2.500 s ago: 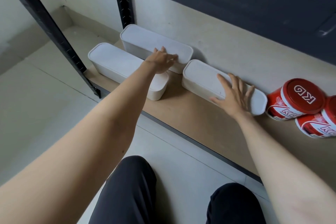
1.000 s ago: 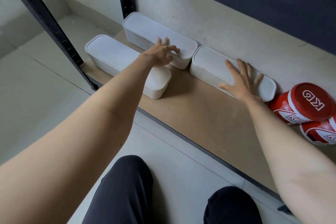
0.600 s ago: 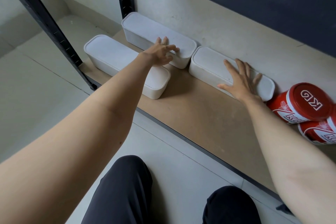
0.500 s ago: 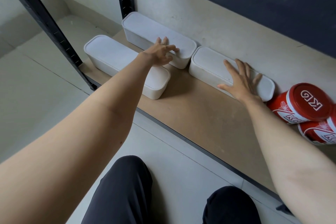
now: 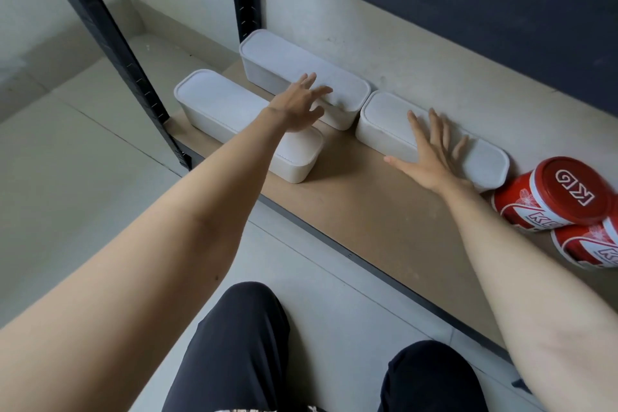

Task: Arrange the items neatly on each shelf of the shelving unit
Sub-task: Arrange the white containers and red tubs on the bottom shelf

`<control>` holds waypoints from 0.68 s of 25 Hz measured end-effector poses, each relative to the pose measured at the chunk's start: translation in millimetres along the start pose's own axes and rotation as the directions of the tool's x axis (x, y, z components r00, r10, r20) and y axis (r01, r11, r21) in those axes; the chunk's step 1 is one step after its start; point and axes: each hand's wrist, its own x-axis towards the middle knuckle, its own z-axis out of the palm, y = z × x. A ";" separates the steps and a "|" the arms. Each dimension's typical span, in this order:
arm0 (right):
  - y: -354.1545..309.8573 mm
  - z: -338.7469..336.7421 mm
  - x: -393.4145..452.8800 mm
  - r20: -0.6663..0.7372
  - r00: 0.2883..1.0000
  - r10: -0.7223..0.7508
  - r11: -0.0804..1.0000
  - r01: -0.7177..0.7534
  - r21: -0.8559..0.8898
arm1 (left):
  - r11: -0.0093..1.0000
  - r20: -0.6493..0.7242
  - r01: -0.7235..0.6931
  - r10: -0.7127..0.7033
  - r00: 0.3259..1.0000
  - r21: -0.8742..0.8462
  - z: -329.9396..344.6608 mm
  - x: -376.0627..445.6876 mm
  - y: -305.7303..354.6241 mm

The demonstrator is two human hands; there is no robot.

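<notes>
Red tins (image 5: 551, 194) at shelf (image 5: 368, 204) right end, lid reads "KG". Left hand (image 5: 294, 104), right hand (image 5: 431, 157): fingers spread, over white boxes (image 5: 384, 117).

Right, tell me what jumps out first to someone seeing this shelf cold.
Two bare arms reach in: the left hand spreads over the back white box by the wall, and the right hand lies flat on the right white box. A third white box sits nearer the shelf's front edge, and two red tins lie at far right.
</notes>
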 end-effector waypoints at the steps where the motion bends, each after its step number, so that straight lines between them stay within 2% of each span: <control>1: -13.9 2.2 -2.1 -0.052 0.998 -0.033 0.999 0.034 0.028 | 1.000 -0.060 0.008 -0.008 0.998 0.000 -3.1 -7.7 -1.6; 3: -48.4 6.7 -4.5 -0.126 0.986 -0.111 0.991 0.120 0.066 | 1.000 -0.249 0.029 -0.030 0.968 -0.008 -9.0 -27.6 -4.4; 5: -88.8 9.3 -6.4 -0.138 0.969 -0.203 0.974 0.215 0.073 | 0.998 -0.431 0.052 -0.060 0.900 -0.030 -10.0 -54.3 -5.9; 8: -143.8 13.0 -9.3 -0.118 0.940 -0.321 0.944 0.328 0.046 | 0.993 -0.583 0.101 -0.114 0.805 -0.055 0.8 -93.5 -16.5; 10: -171.1 17.2 -9.5 -0.046 0.924 -0.379 0.924 0.381 0.035 | 0.975 -0.647 0.196 -0.215 0.732 -0.103 11.0 -114.4 -29.0; 12: -190.9 22.6 -8.6 0.043 0.909 -0.414 0.910 0.414 0.024 | 0.938 -0.658 0.281 -0.344 0.670 -0.204 22.7 -130.0 -38.0; 14: -204.1 28.8 -7.8 0.122 0.900 -0.419 0.908 0.419 0.025 | 0.873 -0.581 0.366 -0.487 0.652 -0.321 34.7 -141.4 -44.4; 16: -210.4 37.3 -6.4 0.175 0.903 -0.392 0.918 0.396 0.011 | 0.812 -0.440 0.451 -0.581 0.685 -0.371 44.4 -145.8 -55.1; 17: -211.2 41.1 -6.9 0.183 0.909 -0.374 0.925 0.381 -0.005 | 0.806 -0.340 0.484 -0.586 0.736 -0.341 48.8 -147.0 -61.2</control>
